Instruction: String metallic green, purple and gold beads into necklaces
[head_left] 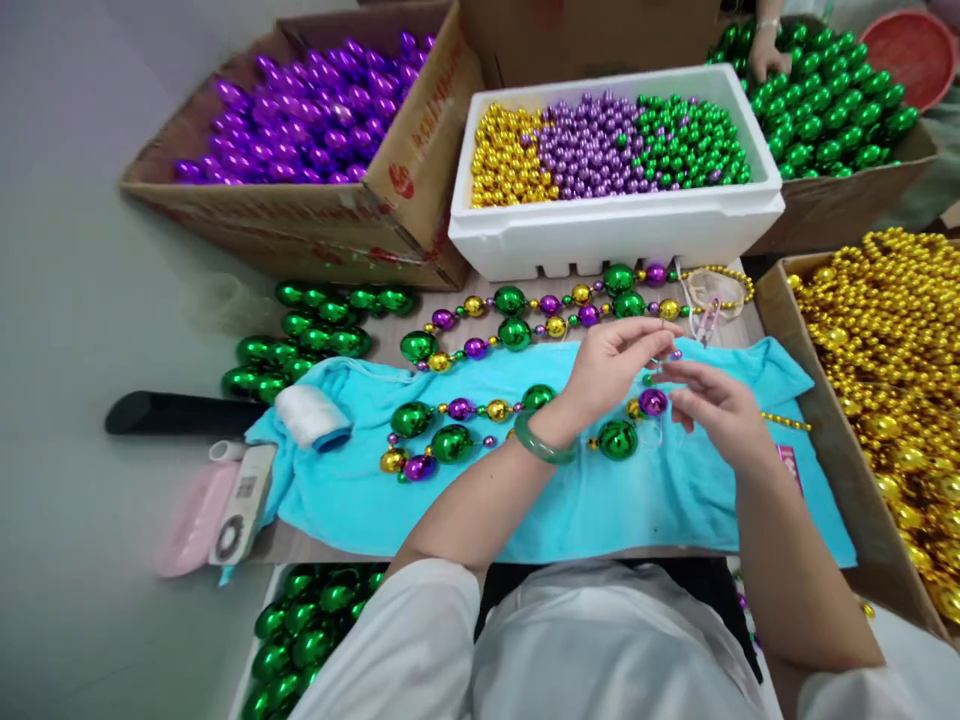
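Note:
My left hand [619,362] is raised over a blue towel [465,520], its thumb and fingertips pinched together on a thin bead string. A tiny purple bead [676,355] and a small green bead [648,380] show just below those fingertips. Facing it, my right hand [709,405] has bent fingers near the string; what they pinch, if anything, is too fine to see. Close to its thumb is a shiny purple bead [652,402], with a large green bead [618,439] beside it. More of a beaded strand [451,443] lies on the towel to the left, partly hidden by my left forearm.
A white foam box [615,225] of small gold, purple and green beads stands behind. Cardboard boxes hold purple beads [300,120], green beads [832,110] and gold strands [892,340]. A finished-looking necklace [510,300], thread spool [311,415] and another person's hand [769,55] are also there.

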